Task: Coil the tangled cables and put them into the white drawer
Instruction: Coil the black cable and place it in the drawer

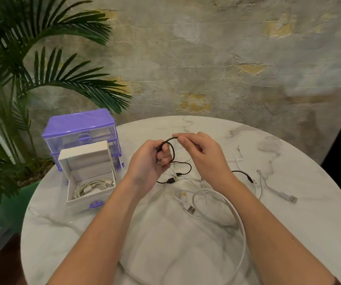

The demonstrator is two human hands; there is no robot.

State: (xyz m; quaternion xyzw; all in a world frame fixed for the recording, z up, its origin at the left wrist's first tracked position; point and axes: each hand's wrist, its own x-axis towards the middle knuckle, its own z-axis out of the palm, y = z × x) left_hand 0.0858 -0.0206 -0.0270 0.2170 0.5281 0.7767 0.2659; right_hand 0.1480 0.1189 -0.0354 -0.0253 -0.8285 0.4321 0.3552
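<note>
Your left hand (152, 159) grips the thin black braided cable (172, 161); your right hand (200, 151) pinches its loop. One pale coiled cable (91, 187) already lies in the open white drawer (87, 200) beyond your left hand. Several white cables (216, 204) remain loose on the surface beneath your wrists.

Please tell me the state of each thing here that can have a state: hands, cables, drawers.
left hand: grips the black cable
right hand: pinches the black cable
black cable: partly looped, rest trailing on the table
white drawer: out on the table, open, one coiled cable inside
white cables: loose on the table, uncoiled
purple drawer unit: top drawer closed
</note>
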